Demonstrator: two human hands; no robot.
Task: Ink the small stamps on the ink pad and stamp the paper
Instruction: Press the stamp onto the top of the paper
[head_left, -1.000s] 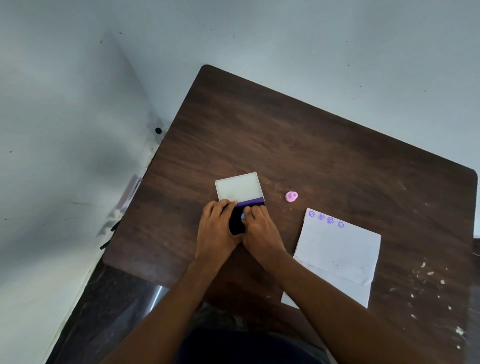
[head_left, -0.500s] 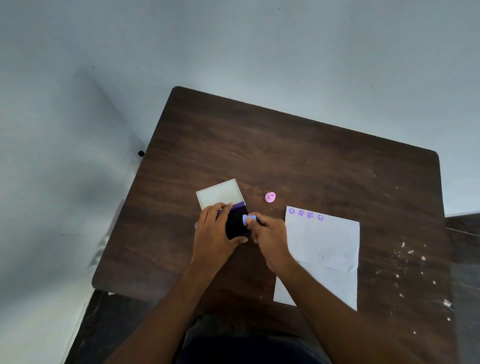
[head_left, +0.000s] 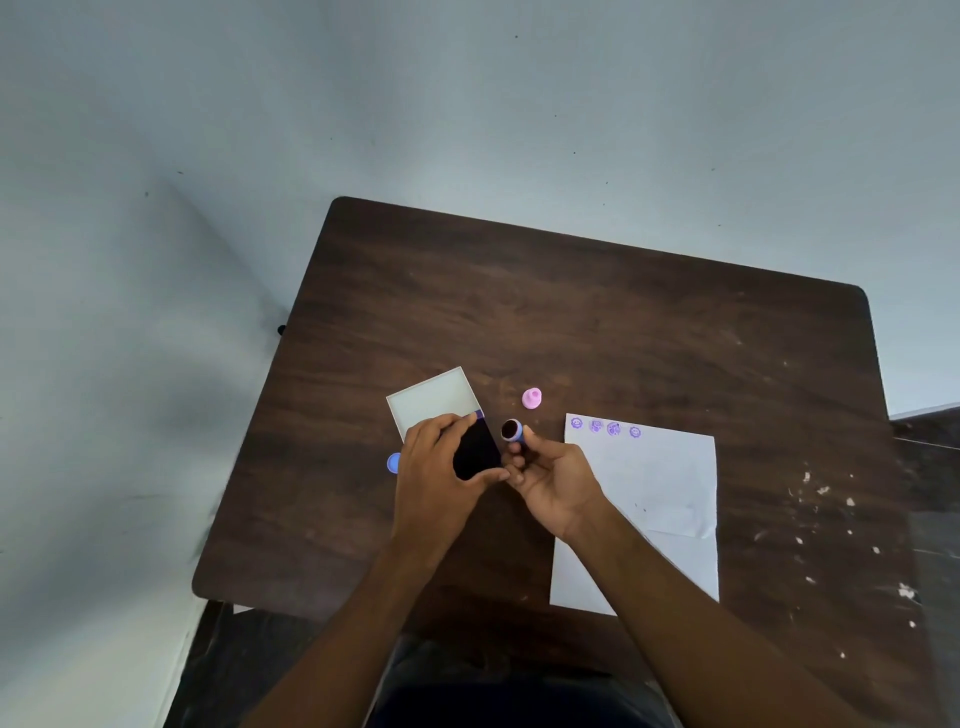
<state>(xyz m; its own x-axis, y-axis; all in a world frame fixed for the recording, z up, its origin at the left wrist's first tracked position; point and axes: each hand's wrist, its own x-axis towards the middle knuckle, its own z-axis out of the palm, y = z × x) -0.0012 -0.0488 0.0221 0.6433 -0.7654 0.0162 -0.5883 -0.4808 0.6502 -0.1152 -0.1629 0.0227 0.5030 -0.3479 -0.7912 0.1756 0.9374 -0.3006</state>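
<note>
My left hand (head_left: 434, 478) grips the dark ink pad (head_left: 475, 452), whose open white lid (head_left: 431, 402) lies flat behind it. Just right of the pad, my right hand (head_left: 553, 478) pinches a small blue stamp (head_left: 513, 432) with its inked face turned up toward the camera. A pink stamp (head_left: 532, 399) stands on the table behind my right hand. A blue round piece (head_left: 394, 463) lies left of my left hand. The white paper (head_left: 660, 488) lies to the right, with a row of several purple prints along its top edge.
The dark wooden table (head_left: 571, 322) sits in a corner against pale walls. White flecks are scattered over its right side (head_left: 826, 519). My lap shows below the table's near edge.
My right hand lifted the blue stamp off the ink pad and turned its inked face up. The left hand stayed on the pad. The camera view shifted, revealing the blue piece at left.
</note>
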